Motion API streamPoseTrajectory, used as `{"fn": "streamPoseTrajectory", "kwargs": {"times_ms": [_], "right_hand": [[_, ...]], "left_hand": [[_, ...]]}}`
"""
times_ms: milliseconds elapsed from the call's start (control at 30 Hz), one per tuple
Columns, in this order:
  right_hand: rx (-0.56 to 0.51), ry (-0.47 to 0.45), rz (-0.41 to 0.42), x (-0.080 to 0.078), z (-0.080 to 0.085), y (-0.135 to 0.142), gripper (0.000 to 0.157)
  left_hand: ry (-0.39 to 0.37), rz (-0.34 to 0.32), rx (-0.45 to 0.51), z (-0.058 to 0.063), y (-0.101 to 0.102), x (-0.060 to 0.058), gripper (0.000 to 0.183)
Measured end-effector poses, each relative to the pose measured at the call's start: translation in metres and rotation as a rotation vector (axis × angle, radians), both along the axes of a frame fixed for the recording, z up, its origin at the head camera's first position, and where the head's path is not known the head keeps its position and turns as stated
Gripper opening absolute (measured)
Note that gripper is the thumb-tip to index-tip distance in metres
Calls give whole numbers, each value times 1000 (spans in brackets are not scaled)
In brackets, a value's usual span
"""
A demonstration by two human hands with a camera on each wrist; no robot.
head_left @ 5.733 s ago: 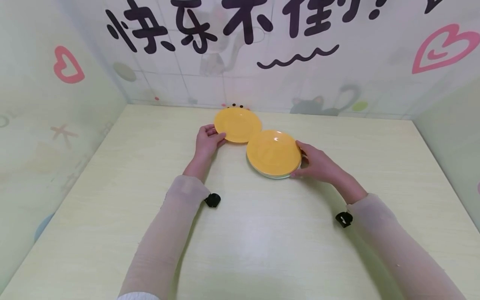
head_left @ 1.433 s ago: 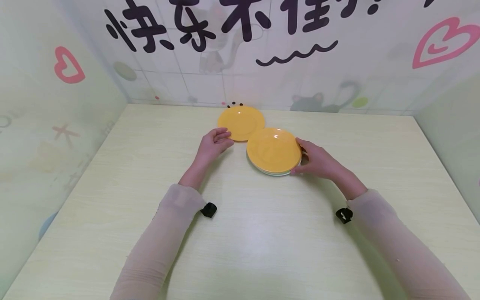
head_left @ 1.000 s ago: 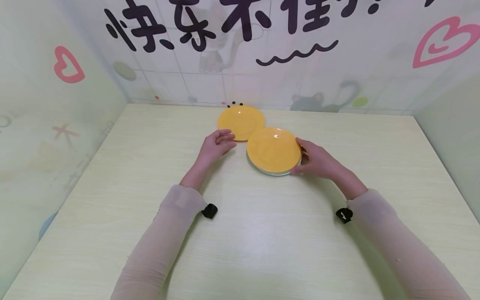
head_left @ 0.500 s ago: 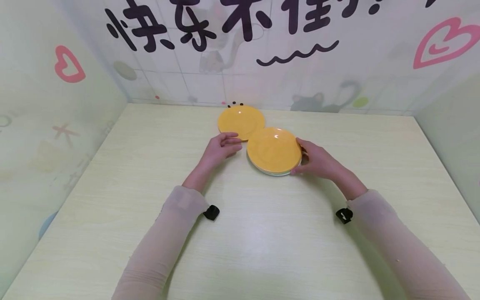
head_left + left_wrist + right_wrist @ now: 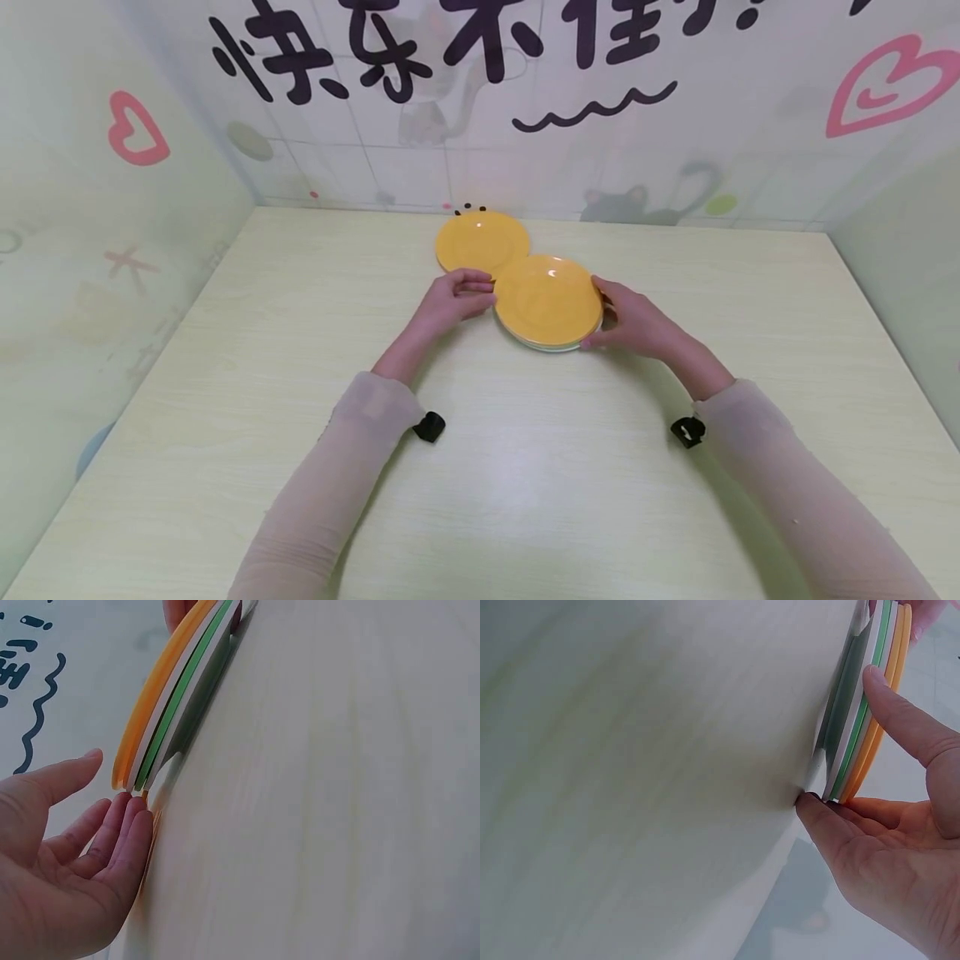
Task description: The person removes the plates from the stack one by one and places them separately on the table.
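Observation:
A stack of plates [image 5: 547,302] sits near the back middle of the table, yellow on top with green and pale rims below. My right hand [image 5: 637,323] grips its right edge; in the right wrist view the thumb [image 5: 904,720] lies against the rims and the fingers curve around the edge. At the stack's left edge is my left hand [image 5: 453,302], its fingers loosely extended. In the left wrist view its fingertips [image 5: 135,806] touch or nearly touch the rims, and the thumb stands apart. Another yellow plate [image 5: 480,242] lies behind and left, partly hidden by the stack.
The pale wooden table [image 5: 510,483] runs forward from a printed back wall [image 5: 315,167], with side walls at left and right. The back plate lies close to that wall. A black wrist device [image 5: 430,427] hangs at the left cuff, another black device [image 5: 687,432] at the right cuff.
My left hand held the back yellow plate earlier; it has let go and moved right and nearer to me, to the stack's left edge. The right hand stays on the stack.

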State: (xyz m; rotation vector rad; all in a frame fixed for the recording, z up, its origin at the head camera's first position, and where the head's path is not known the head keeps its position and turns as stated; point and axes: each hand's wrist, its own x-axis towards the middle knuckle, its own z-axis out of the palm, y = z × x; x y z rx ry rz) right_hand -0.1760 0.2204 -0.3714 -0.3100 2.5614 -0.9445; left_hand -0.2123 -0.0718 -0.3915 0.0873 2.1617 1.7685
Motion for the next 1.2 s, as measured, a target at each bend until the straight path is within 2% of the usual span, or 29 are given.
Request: {"fn": "streamPoseTrajectory", "kwargs": {"times_ms": [167, 600, 1200], "right_hand": [[-10, -3, 0, 1, 0, 0, 105], [-29, 4, 2, 2, 0, 0, 105], [-8, 12, 6, 0, 0, 0, 105]], "left_hand": [[-7, -2, 5, -1, 3, 1, 42], [-2, 16, -69, 1, 9, 0, 45], [-30, 13, -85, 3, 14, -1, 47]]}}
